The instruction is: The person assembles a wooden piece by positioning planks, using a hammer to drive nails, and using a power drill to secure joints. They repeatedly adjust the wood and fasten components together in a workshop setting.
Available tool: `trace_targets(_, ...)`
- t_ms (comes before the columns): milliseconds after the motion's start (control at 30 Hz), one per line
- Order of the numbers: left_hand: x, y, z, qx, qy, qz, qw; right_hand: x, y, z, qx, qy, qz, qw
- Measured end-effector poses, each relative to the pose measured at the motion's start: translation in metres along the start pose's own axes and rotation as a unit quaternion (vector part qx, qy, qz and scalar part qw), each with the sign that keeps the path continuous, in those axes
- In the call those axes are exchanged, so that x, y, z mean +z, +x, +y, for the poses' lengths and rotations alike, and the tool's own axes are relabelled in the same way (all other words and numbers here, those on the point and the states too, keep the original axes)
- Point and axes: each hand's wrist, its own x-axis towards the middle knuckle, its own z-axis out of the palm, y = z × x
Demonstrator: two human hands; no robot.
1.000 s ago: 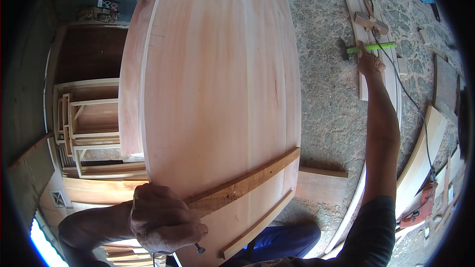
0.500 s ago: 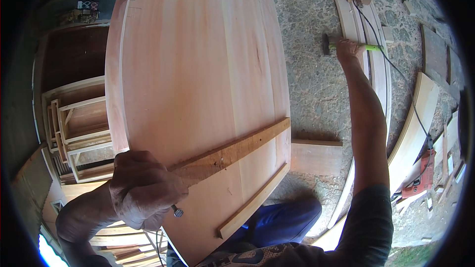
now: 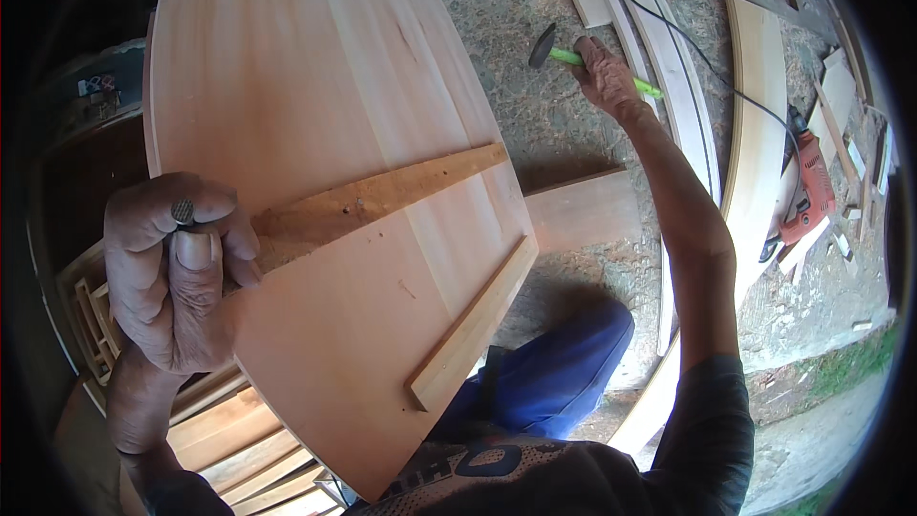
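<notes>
One nail (image 3: 182, 211) is sitting pinched head-up between thumb and fingers of the left hand (image 3: 177, 272), just beside the end of the darker batten (image 3: 382, 196) lying across the big oval wooden panel (image 3: 315, 96). The right hand (image 3: 604, 72) is closing fully round a green-handled hammer (image 3: 573, 55), out over the concrete floor (image 3: 535, 124). A red power drill (image 3: 810, 186) is lying well apart.

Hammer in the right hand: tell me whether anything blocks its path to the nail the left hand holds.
Nothing visible does. The hammer is raised in the right hand over the stone floor; between it and the nail, pinched in the left hand at the darker batten's end, lies only the bare round panel.
</notes>
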Motion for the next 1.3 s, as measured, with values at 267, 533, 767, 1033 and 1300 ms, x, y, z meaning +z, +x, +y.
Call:
trace_targets(267,0.006,-0.007,-0.001,0.051,0.012,0.046,0.998,-0.074,-0.139,-0.083,0.159,0.065,0.088,0.981)
trace_targets(533,0.011,-0.006,-0.006,0.102,0.023,0.048,0.993,-0.056,-0.340,-0.158,0.169,-0.168,-0.115,0.964)
trace_targets(767,0.012,-0.017,0.007,0.132,0.020,0.061,0.989,-0.007,-0.387,-0.203,0.077,-0.189,-0.264,0.943)
trace_targets(1033,0.005,-0.016,-0.001,0.114,-0.024,0.065,0.991,0.029,-0.331,-0.211,-0.074,-0.213,-0.436,0.871)
trace_targets(1300,0.013,-0.026,0.010,0.127,-0.061,0.054,0.989,0.032,-0.320,-0.193,-0.052,-0.239,-0.416,0.876)
